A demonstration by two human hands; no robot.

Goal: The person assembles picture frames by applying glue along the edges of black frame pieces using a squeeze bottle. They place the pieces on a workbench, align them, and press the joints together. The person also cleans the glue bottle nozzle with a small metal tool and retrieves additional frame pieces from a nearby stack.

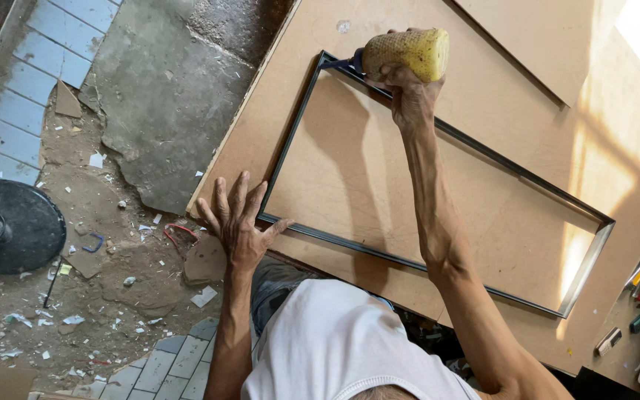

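Thin dark metal frame (438, 215), long and rectangular, lying flat on a brown board (483, 96). Right hand (409, 92) clenched around a yellow tube (409, 52), blue tip at the far corner. Left hand (238, 222) pressed flat, fingers spread, at the near corner. Rubble-strewn floor (112, 222) beside.

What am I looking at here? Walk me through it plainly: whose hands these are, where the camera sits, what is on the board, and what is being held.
The camera sits on a person's head and looks down at their own arms. A thin dark rectangular frame lies on a brown board. The left hand is spread flat, pressing the frame's near corner. The right hand grips a yellow-handled tool at the frame's far corner; its tip is hard to make out. Rubble and broken tile cover the floor at left, beside a round black fan base.
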